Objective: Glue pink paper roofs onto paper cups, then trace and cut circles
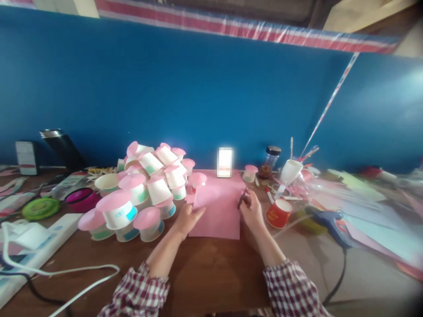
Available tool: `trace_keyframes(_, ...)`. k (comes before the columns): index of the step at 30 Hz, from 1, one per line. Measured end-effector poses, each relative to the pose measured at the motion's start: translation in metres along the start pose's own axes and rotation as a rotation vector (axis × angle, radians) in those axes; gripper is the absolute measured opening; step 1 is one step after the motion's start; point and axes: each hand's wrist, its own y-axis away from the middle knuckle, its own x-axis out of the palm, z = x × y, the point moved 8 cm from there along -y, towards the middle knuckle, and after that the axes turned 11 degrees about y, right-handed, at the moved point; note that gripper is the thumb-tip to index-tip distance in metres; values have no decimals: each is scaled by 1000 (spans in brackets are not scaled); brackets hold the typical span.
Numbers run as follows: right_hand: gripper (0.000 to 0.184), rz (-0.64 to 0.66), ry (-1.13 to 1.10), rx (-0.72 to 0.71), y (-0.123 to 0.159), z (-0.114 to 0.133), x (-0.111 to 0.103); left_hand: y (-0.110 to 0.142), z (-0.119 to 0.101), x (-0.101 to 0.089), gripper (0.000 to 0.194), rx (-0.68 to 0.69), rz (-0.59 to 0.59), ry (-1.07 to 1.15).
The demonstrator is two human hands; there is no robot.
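A sheet of pink paper (216, 213) lies in front of me on the table. My left hand (189, 220) grips its left edge, thumb on top and the other fingers partly hidden. At the right edge of the sheet, my right hand (253, 211) is closed around small dark scissors (242, 199), their blades pointing away from me. More pink paper (231, 178) lies behind the sheet. To the left is a heap of white paper cups (158, 190) with pink paper discs on their ends, several tipped on their sides.
A power strip (42, 246) with a white cable is at the left, near a green lid (41, 208). On the right are a red paper cup (278, 214), a blue glue gun (333, 224) with its cord, a jar (271, 160) and loose sheets. A blue partition (198, 88) stands behind.
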Motion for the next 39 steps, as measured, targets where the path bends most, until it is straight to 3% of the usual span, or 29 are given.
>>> trace_keyframes(5, 47, 52, -54, 117, 10, -1, 9, -17, -25, -20, 41, 94, -185, 143)
trace_keyframes(11, 40, 295, -93, 93, 32, 26, 24, -38, -64, -40, 43, 172, -404, 280)
trace_keyframes(16, 33, 550, -105, 64, 46, 40, 41, -41, -67, -50, 38, 170, -487, 365)
trace_keyframes(27, 40, 682, -87, 74, 54, 33, 57, -40, -23, -40, 39, 5, -367, 423)
trace_keyframes(39, 48, 683, -38, 73, 53, 29, 59, -40, -18, -22, 33, 0, -231, 447)
